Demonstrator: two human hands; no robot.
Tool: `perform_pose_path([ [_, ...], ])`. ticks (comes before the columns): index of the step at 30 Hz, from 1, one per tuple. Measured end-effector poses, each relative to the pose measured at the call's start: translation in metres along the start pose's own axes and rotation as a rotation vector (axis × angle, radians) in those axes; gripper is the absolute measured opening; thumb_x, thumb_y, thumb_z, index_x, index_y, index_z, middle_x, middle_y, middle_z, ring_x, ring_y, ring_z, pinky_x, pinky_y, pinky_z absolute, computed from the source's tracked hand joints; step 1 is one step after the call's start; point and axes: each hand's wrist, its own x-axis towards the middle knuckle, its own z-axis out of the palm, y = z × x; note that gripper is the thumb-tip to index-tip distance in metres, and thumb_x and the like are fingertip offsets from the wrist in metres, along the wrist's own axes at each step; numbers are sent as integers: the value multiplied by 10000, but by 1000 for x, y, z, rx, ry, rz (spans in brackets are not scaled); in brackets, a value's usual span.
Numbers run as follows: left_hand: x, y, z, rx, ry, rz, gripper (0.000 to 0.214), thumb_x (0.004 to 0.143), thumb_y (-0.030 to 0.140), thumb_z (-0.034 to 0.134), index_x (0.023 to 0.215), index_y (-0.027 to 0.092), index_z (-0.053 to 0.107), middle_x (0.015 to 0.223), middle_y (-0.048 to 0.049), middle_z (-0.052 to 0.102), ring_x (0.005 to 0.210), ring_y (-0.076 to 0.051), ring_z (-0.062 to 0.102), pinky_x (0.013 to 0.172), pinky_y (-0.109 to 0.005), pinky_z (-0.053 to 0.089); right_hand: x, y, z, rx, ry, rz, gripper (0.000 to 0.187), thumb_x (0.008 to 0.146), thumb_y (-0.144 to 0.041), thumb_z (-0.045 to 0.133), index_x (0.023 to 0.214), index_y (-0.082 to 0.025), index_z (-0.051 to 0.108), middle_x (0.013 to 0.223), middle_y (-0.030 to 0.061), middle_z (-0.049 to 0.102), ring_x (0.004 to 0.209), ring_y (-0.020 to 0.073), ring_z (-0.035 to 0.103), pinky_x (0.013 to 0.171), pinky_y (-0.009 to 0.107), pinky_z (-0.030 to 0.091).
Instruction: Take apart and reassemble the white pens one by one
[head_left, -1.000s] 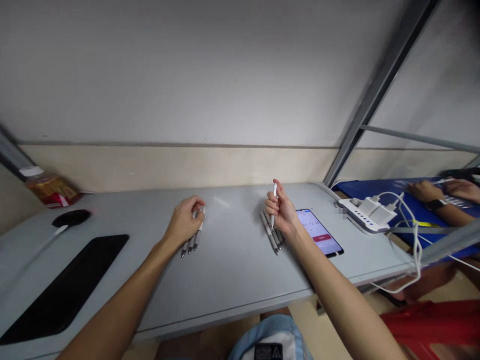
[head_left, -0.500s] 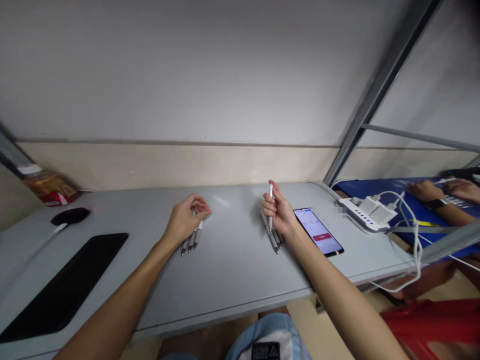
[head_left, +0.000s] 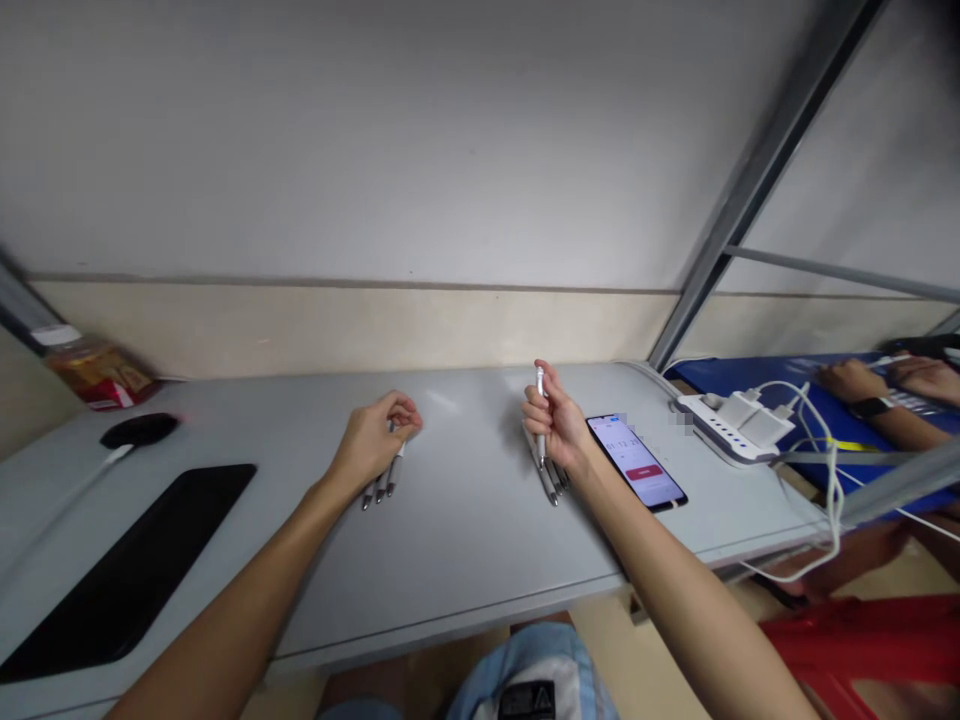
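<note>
My right hand holds a white pen upright, thumb near its top, just above a small group of grey-tipped pens lying on the grey table. My left hand rests curled over three similar pens lying side by side on the table; its fingers touch their upper ends. A phone with a lit screen lies just right of my right hand.
A black mat and a black mouse lie at the left, a snack packet by the wall. A white power strip with chargers and cables sits at the right. Another person's hands work on a blue surface beyond.
My left hand has set its pen down with the others and loosened its fingers. My right hand has shifted slightly left with the upright pen.
</note>
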Motion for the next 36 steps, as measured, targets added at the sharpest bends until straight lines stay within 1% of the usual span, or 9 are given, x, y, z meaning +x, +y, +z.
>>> perform_pose_path([
  [4, -1, -1, 0, -6, 1, 7, 104, 748, 255, 621, 836, 234, 569, 796, 2, 703, 741, -151, 648, 708, -279, 473, 0, 0, 1, -5, 16, -4, 137, 930, -272, 527, 1053, -320, 488, 575, -90, 265, 409, 53, 149, 380, 146, 69],
  [8, -2, 3, 0, -16, -23, 2, 109, 760, 286, 629, 837, 234, 573, 798, 2, 716, 762, -155, 662, 723, -277, 476, 0, 1, -1, -23, 12, -3, 264, 929, -262, 524, 1173, -349, 475, 586, -89, 291, 417, 53, 172, 383, 135, 105],
  [11, -2, 4, 0, -5, -32, -13, 111, 761, 299, 631, 837, 235, 581, 795, 4, 726, 767, -164, 669, 737, -285, 480, 0, 1, -1, -27, 1, 11, 303, 931, -255, 519, 1213, -351, 467, 594, -86, 310, 423, 51, 190, 385, 130, 126],
  [17, -2, 4, -1, -21, -48, -22, 113, 749, 315, 651, 814, 242, 593, 792, -12, 741, 774, -196, 686, 725, -316, 489, -2, 2, 1, -35, -10, 39, 298, 919, -257, 542, 1197, -346, 485, 595, -85, 318, 424, 49, 210, 383, 129, 137],
  [22, -3, 5, 0, -68, -69, -33, 138, 749, 334, 652, 830, 242, 588, 789, -28, 741, 787, -216, 690, 758, -349, 497, -2, 2, 1, -72, 3, 44, 308, 902, -270, 566, 1190, -349, 494, 594, -86, 318, 422, 49, 214, 383, 126, 142],
  [25, -3, 7, 0, -72, -90, -22, 121, 760, 314, 634, 840, 242, 577, 802, -23, 733, 799, -203, 677, 762, -338, 489, -2, 2, 1, -84, 4, 49, 307, 906, -282, 561, 1196, -353, 493, 595, -85, 321, 424, 49, 215, 384, 128, 148],
  [30, -4, 10, -1, 34, -117, 75, 68, 750, 238, 611, 813, 243, 586, 843, -15, 701, 831, -186, 644, 781, -325, 459, -3, 2, 3, -105, 4, 49, 322, 898, -276, 569, 1201, -348, 487, 595, -86, 326, 427, 50, 226, 387, 130, 151],
  [34, -3, 9, -1, 72, -114, 103, 103, 722, 164, 591, 789, 241, 584, 821, -10, 680, 810, -180, 627, 777, -324, 458, -3, 2, 4, -110, 8, 49, 309, 893, -277, 573, 1182, -344, 485, 596, -88, 327, 424, 49, 219, 387, 132, 143],
  [36, -4, 8, 0, 97, -129, 117, 130, 730, 133, 547, 791, 243, 575, 806, -11, 678, 817, -186, 619, 776, -332, 457, -2, 2, 3, -110, 6, 44, 270, 892, -274, 573, 1141, -341, 490, 592, -88, 319, 419, 48, 208, 385, 134, 131],
])
